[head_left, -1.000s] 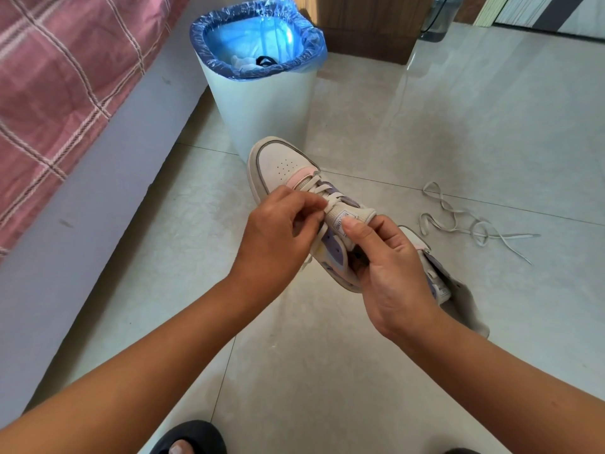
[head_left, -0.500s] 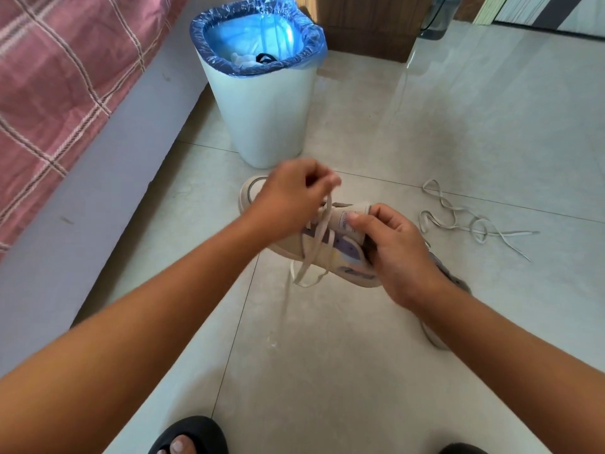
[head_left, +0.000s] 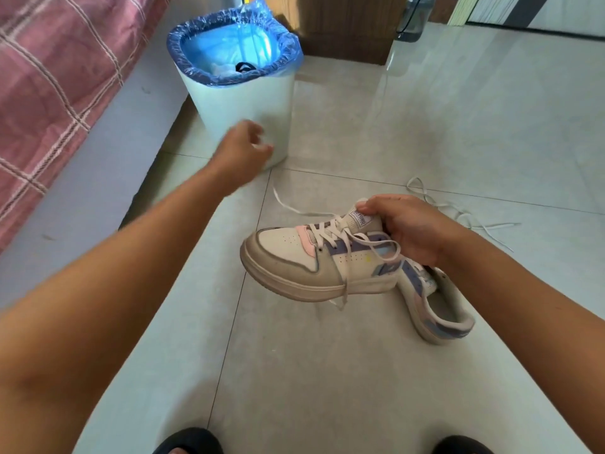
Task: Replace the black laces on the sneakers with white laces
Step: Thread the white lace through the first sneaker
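Two hands divide it: right hand (head_left: 406, 229) pinches the light, stiff sneaker (head_left: 314, 260) by its tongue, blurred left hand (head_left: 244, 149) seemingly pulling the limp white lace (head_left: 288, 204).

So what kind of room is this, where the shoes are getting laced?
Most likely a bedroom at home. A bed with a pink plaid cover runs along the left, a small bin with a blue liner stands beside it, and the floor is glossy pale tile.
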A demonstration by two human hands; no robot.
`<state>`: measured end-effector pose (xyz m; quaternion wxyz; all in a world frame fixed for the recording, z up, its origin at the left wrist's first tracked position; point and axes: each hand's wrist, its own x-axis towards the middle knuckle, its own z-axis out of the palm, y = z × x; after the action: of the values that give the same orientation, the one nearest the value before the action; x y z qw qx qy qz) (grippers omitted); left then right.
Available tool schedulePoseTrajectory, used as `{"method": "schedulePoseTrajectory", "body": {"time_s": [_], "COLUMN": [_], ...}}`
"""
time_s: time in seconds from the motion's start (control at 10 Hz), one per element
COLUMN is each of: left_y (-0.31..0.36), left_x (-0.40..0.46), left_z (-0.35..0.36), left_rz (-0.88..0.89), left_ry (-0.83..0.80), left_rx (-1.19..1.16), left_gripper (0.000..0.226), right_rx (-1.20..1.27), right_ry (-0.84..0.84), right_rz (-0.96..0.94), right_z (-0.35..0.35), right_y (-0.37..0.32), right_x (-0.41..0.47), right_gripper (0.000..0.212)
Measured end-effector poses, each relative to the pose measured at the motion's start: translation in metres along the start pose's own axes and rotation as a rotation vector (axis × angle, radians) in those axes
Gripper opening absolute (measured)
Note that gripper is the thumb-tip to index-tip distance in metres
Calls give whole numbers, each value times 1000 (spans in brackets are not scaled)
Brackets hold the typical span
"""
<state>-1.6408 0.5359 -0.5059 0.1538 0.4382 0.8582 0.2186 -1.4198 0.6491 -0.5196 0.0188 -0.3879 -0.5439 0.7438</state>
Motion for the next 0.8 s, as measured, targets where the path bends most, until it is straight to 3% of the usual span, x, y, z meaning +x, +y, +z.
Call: {"method": "schedulePoseTrajectory", "body": {"time_s": [0.1,0.2,0.4,0.5,0.6,0.8], "left_y": [11,36,23,5,-27,-34], "left_x": [-19,-48,-40,-26,-16,-21], "left_z": [30,40,35,21,2,19], "left_rz": [28,192,155,60,-147,-197], "left_ry": [-184,-418,-288,-94,124,70], "left_rx": [-374,-382,-357,-341,-302,-153], "left_gripper": [28,20,7,7,10,12], "right_rx": [-26,-102,-120,-154,-161,-184], "right_ry": [-44,-78,-85,-94,-99,-121], "right_rz": [-11,-20,8,15,24,15], "right_z": [-2,-1,-3,-6,-11,-10], "right_y": [-4,-8,-5,-7,-9,-11], "right_x": [-1,1,2,0,-3,-4], "right_gripper": [21,29,25,27,24,17]}}
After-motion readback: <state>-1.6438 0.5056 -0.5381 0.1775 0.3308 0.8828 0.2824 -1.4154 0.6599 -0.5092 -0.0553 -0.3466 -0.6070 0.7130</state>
